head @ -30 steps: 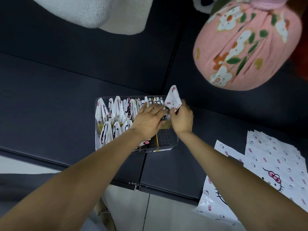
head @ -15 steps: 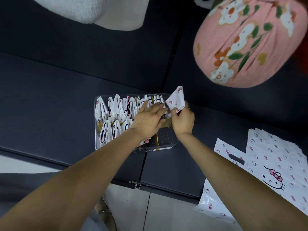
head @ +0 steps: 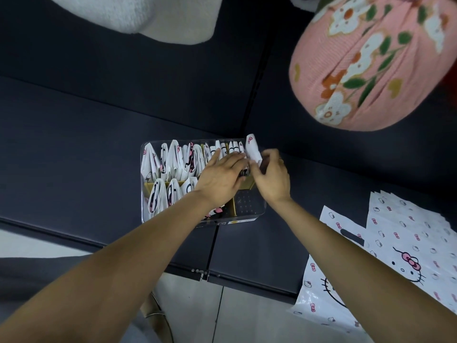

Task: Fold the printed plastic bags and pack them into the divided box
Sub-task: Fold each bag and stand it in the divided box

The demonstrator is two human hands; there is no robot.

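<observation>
**Inspector:** Head view. Clear divided box (head: 148,220) sits on the dark table (head: 74,144), close to its near edge. Far row full of folded printed bags (head: 173,162) standing upright; near row holds three at the left end, and its right compartment shows bare dotted floor.

**Clerk:** Hands?

**Inspector:** Left hand (head: 220,178) lies palm down over the far-right compartments, fingers spread flat, pressing the packed bags leftward; it clasps nothing. Right hand (head: 272,179) pinches one folded bag (head: 252,149) between thumb and fingertips, at the box's far-right corner, upper half above the rim.

**Clerk:** Stock?

**Inspector:** Flat unfolded bags (head: 408,243) stacked at the table's near right corner, overhanging the edge. Pink floral cushion (head: 371,63) at the far right; white fleecy object (head: 128,16) at the far edge.
</observation>
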